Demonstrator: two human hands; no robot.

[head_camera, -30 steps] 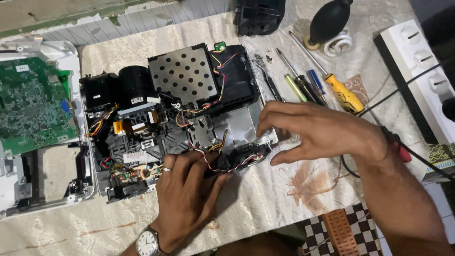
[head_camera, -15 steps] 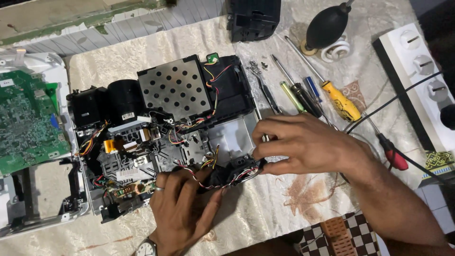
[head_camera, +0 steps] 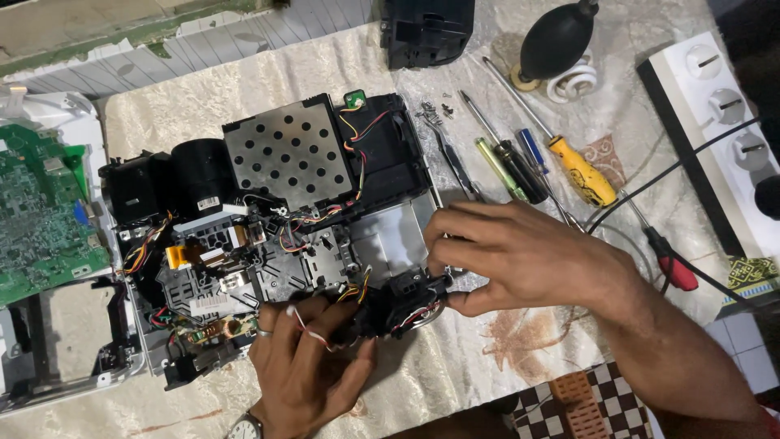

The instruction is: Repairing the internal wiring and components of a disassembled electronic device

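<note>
Both hands have slid down the chassis (head_camera: 268,236): left hand (head_camera: 305,366) pinches a white wire (head_camera: 305,325), right hand (head_camera: 520,256) grips the black module (head_camera: 402,301) at the chassis's near edge, fingers curled.

Soft even light, sharp focus

View: 1 head camera, looking steeply down
Nearness: close over the opened device (head_camera: 276,244)
Frame: table (head_camera: 244,81) fills it
</note>
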